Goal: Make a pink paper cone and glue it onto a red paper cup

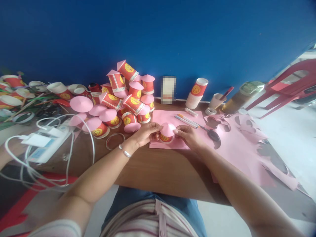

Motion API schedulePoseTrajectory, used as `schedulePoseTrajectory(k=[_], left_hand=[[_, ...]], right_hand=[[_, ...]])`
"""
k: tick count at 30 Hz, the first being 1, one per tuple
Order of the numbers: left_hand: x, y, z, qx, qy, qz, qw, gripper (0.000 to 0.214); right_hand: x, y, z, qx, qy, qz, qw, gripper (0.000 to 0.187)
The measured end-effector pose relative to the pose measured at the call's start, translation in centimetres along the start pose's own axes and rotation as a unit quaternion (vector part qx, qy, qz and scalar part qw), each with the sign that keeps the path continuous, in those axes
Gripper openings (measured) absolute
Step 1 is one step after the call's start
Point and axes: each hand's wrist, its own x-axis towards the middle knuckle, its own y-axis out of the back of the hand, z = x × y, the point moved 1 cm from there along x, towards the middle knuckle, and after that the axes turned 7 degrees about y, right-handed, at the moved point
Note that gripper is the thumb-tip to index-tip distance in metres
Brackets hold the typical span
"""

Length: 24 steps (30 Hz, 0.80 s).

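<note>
A small red paper cup with a pink paper cone lid (167, 132) stands on a pink paper sheet (165, 118) on the brown table (153, 168). My left hand (145, 133) pinches the left side of this cup. My right hand (189, 135) pinches its right side at the cone's edge. Both hands have fingers closed on it. A bracelet sits on my left wrist.
A pile of red cups with pink cone lids (128, 95) lies behind. A stack of cups (197, 93), markers (187, 121), scissors (211, 133), tape roll (210, 111) and cut pink paper (247, 144) are right. White cables and a power strip (44, 144) are left. Red chair (291, 85) far right.
</note>
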Motion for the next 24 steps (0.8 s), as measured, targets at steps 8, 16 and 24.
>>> schedulePoseTrajectory(k=[8, 16, 24], left_hand=[[0.1, 0.0, -0.1, 0.006, -0.009, -0.012, 1.0, 0.051], [-0.2, 0.3, 0.1, 0.093, -0.045, 0.028, 0.994, 0.051], [-1.6, -0.4, 0.7, 0.315, -0.327, 0.166, 0.875, 0.036]], right_hand=[[0.1, 0.1, 0.2, -0.016, 0.008, -0.005, 1.0, 0.043], [-0.2, 0.6, -1.2, -0.112, 0.03, 0.007, 0.993, 0.048], [-0.3, 0.2, -1.4, -0.216, 0.222, 0.178, 0.934, 0.044]])
